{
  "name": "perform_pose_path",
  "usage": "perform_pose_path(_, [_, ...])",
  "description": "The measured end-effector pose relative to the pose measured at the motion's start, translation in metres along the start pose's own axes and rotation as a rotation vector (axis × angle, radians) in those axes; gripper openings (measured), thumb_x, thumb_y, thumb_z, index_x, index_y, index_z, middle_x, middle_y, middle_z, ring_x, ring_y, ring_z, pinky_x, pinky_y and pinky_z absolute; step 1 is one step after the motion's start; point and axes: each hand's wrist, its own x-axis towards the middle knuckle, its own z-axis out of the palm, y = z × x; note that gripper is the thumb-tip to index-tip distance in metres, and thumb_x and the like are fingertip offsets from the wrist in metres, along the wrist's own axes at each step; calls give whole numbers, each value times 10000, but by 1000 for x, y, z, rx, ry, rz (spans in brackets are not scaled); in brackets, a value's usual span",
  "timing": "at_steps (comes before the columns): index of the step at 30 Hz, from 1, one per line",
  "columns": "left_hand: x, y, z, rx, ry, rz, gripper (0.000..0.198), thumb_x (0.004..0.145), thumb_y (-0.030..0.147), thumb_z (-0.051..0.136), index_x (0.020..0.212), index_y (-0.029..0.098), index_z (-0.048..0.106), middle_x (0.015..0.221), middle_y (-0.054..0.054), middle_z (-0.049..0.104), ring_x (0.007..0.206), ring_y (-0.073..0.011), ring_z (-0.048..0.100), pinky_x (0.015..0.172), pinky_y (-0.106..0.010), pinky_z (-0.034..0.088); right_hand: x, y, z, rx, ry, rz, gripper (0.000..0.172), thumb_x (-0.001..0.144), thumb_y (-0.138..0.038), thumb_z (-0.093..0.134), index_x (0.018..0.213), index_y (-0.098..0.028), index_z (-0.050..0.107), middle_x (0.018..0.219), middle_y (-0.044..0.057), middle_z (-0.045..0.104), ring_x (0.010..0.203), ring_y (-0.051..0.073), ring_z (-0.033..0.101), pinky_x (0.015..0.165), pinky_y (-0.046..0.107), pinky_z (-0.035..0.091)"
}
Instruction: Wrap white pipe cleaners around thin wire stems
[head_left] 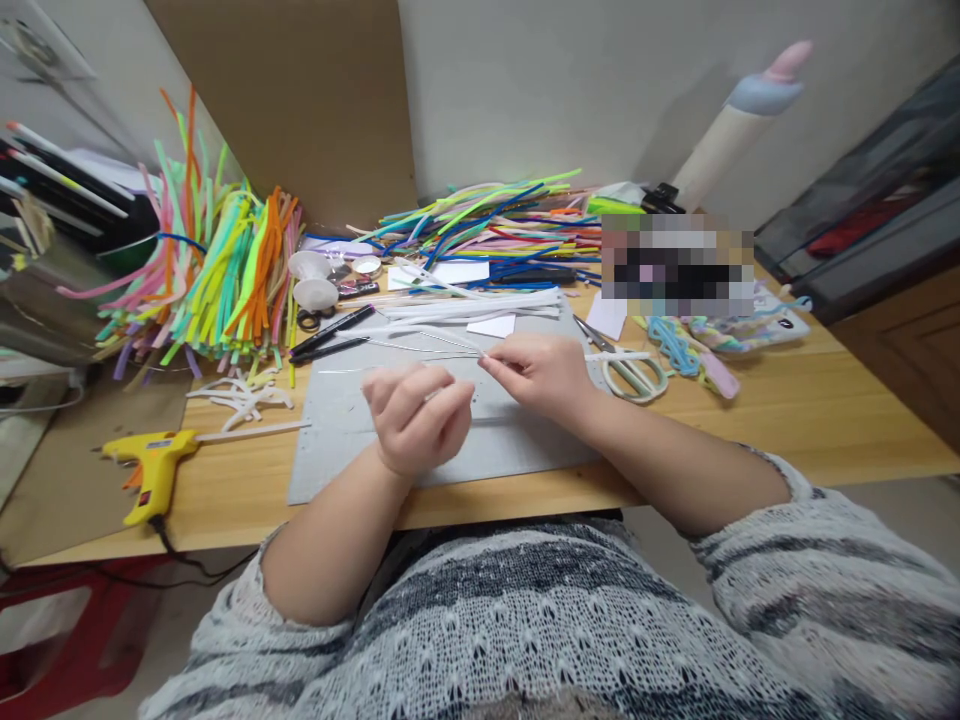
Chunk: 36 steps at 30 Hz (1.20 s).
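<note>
My right hand (546,375) is over the grey cutting mat (337,460), thumb and fingers pinched on a thin silvery wire (452,346). The wire runs leftward from the fingertips. A white strip like a pipe cleaner (626,356) shows past the far side of this hand; whether it joins the wire is hidden. To the left, my left hand (420,418) is raised with its fingers curled in, and what it holds, if anything, cannot be seen. Several white pipe cleaners (480,308) and a small white card (491,326) lie just beyond the hands.
A yellow glue gun (154,465) lies at left, near white scraps (244,398). Scissors (634,375) lie right of the mat, black pens (330,340) at its far left. Colourful pipe cleaners (480,225) fill the back, with an upright bundle (232,270) at left.
</note>
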Motion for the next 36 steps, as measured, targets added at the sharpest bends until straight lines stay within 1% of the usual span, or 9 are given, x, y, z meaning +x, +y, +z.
perform_pose_path(2, [-2, 1, 4, -177, -195, -113, 116, 707, 176, 560, 725, 235, 658, 697, -24, 624, 672, -171, 545, 681, -331, 390, 1, -1, -4, 56, 12, 34, 281, 862, -381, 498, 776, -211, 705, 702, 10, 653, 669, 125, 551, 583, 247, 280])
perform_pose_path(5, [-1, -1, 19, -351, -421, -575, 142, 711, 177, 521, 692, 197, 660, 676, -25, 630, 661, -163, 558, 634, -291, 417, 1, -3, -10, 143, 4, 67, 287, 849, -375, 516, 734, -191, 704, 666, 12, 632, 648, 122, 537, 575, 245, 288])
perform_pose_path(8, [4, -5, 30, -770, -393, -1079, 154, 739, 300, 579, 783, 183, 671, 670, -7, 604, 549, -99, 501, 514, -226, 381, 0, -3, -13, 264, -75, 84, 286, 836, -372, 533, 732, -173, 709, 643, 13, 612, 620, 116, 510, 571, 244, 299])
perform_pose_path(10, [8, -7, 31, -1160, -327, -1199, 305, 705, 413, 655, 924, 200, 662, 753, -3, 600, 548, -70, 490, 489, -196, 369, -1, -3, -13, 381, -195, 90, 283, 821, -380, 551, 728, -162, 706, 592, -3, 576, 578, 102, 477, 552, 237, 299])
perform_pose_path(15, [13, -7, 24, -1405, -325, -1206, 317, 588, 404, 781, 723, 148, 650, 631, 5, 574, 523, -70, 502, 494, -195, 385, -1, -5, -11, 667, -425, 60, 270, 822, -352, 538, 727, -140, 677, 570, -23, 536, 542, 81, 433, 535, 225, 324])
perform_pose_path(22, [9, -6, 32, -1381, -304, -1257, 311, 577, 374, 783, 637, 134, 594, 543, 25, 524, 484, -49, 432, 472, -182, 328, 1, -10, -12, 854, -207, 141, 225, 816, -330, 536, 769, -152, 665, 645, 0, 593, 674, 118, 547, 652, 251, 418])
perform_pose_path(26, [8, -2, 30, -1142, -255, -1147, 247, 670, 352, 708, 629, 148, 575, 522, 29, 517, 479, -69, 436, 482, -205, 337, 2, -4, -6, 662, -10, 202, 234, 820, -344, 543, 824, -141, 660, 704, 19, 627, 652, 123, 545, 602, 245, 403])
perform_pose_path(32, [5, 7, 20, -449, -220, -631, 156, 777, 312, 614, 727, 174, 666, 696, -18, 645, 656, -121, 567, 652, -251, 434, -2, 3, 0, 67, 95, 58, 240, 871, -300, 484, 1002, -212, 664, 922, 42, 696, 793, 166, 604, 659, 263, 384])
perform_pose_path(36, [5, 10, 17, -463, -203, -765, 206, 794, 354, 596, 753, 167, 672, 632, -5, 645, 490, -91, 552, 531, -225, 436, -4, 1, 0, -195, 67, -82, 254, 889, -285, 442, 986, -228, 670, 874, 41, 692, 799, 172, 595, 635, 265, 329])
